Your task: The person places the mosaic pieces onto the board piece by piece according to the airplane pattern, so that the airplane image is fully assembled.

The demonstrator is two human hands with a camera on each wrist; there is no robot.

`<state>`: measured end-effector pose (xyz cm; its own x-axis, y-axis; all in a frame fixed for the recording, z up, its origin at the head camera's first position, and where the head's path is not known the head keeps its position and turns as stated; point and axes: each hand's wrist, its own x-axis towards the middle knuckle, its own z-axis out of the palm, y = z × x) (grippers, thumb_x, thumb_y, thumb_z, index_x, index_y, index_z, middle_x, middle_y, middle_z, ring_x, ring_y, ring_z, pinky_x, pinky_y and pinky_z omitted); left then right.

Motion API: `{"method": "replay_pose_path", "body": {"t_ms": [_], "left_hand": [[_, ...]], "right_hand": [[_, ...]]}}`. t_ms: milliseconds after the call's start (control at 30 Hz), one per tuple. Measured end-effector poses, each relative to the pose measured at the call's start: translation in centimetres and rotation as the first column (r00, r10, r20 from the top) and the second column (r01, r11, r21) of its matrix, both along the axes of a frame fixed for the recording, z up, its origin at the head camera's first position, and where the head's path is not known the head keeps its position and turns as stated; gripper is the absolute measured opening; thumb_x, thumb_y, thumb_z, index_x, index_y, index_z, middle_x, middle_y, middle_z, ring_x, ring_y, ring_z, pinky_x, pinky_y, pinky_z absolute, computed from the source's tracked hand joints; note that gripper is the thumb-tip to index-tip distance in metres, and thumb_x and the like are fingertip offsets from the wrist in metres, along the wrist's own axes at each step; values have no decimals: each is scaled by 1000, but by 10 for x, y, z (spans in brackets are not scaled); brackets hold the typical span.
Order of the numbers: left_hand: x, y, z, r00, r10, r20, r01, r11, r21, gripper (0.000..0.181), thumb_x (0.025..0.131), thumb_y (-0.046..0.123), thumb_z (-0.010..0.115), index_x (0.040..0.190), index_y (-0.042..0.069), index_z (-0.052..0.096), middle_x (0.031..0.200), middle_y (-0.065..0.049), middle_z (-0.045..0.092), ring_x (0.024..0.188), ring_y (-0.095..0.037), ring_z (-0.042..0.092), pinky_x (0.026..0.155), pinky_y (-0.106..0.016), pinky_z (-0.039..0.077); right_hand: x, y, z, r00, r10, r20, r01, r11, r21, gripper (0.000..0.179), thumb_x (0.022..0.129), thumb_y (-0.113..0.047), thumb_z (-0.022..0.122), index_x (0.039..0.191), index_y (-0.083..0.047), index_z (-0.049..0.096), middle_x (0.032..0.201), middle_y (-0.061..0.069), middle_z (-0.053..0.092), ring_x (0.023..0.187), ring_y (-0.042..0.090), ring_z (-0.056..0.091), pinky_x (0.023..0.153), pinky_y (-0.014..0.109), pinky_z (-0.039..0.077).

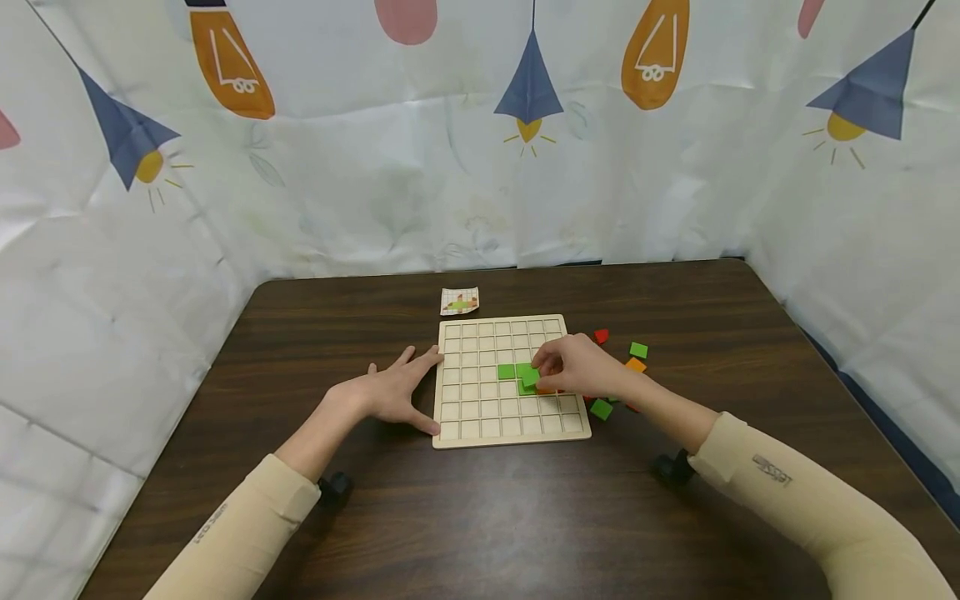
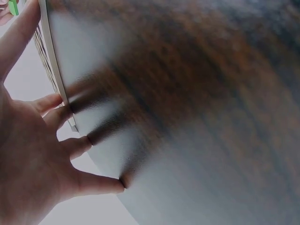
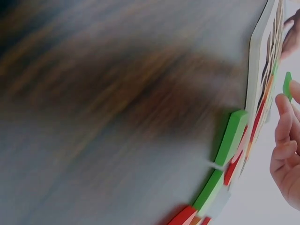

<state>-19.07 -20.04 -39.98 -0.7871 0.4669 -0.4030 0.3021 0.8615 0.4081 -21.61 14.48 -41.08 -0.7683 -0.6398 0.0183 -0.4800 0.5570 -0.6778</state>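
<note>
A pale wooden grid board lies on the table, with green square tiles and an orange piece set in its cells. My right hand is over the board's right half, pinching a green tile between thumb and fingertips. That held tile also shows in the right wrist view, raised above the board. My left hand spreads its fingers along the board's left edge, thumb and index fingertip at the rim. In the left wrist view the other fingertips of this hand rest on the tabletop.
Loose green, red and orange pieces lie right of the board, among them a green tile, a red piece and an orange piece. Behind the board is a small pattern card. A printed curtain surrounds the dark table.
</note>
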Motion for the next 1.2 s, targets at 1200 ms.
{"method": "replay_pose_path", "body": {"t_ms": [1200], "left_hand": [[0, 1, 0, 1000, -4, 2, 4, 1000, -11, 119, 79, 59, 84, 166, 16, 16, 172, -9, 2, 156, -38, -3, 104, -85, 3]], "right_hand": [[6, -43, 2, 993, 65, -95, -48, 984, 174, 18, 85, -12, 85, 99, -6, 75, 72, -11, 63, 65, 6, 57, 67, 27, 51]]}}
